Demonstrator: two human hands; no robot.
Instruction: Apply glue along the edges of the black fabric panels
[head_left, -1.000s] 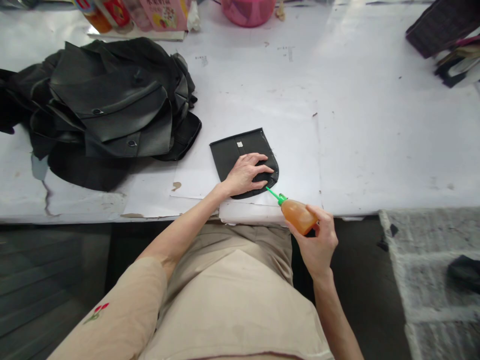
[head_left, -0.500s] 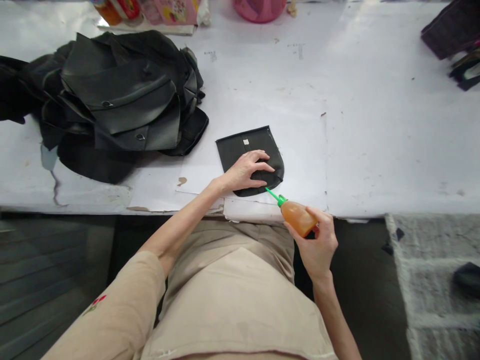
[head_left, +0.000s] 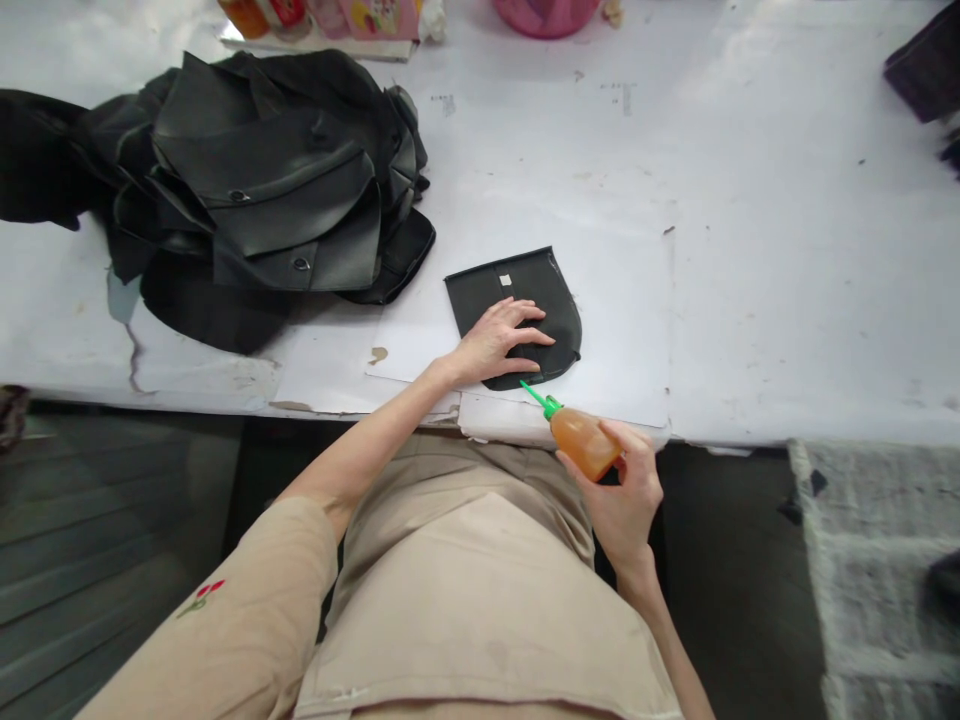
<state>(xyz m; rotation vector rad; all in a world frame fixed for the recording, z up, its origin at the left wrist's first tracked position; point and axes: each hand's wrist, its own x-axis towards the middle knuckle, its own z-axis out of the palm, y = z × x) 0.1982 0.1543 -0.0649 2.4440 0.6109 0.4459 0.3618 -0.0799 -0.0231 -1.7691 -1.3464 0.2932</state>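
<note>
Left hand (head_left: 491,345), fingers apart, covers part of flat, black, round-ended piece (head_left: 553,295) | right hand (head_left: 628,485) clamped on orange, green-nozzled bottle (head_left: 581,442) | black leathery heap (head_left: 277,190) lies just beside piece

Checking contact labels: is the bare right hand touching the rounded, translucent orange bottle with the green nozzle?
Touching. The head view shows the right hand gripping the orange bottle at its rear end, thumb and fingers against its sides.

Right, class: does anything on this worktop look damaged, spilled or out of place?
Yes, wear on the white paper-like table covering: a small brown torn-looking patch left of the left hand, and a dark jagged line, perhaps a tear, below the jumbled heap of black leather-like pieces. I see no spill.
</note>
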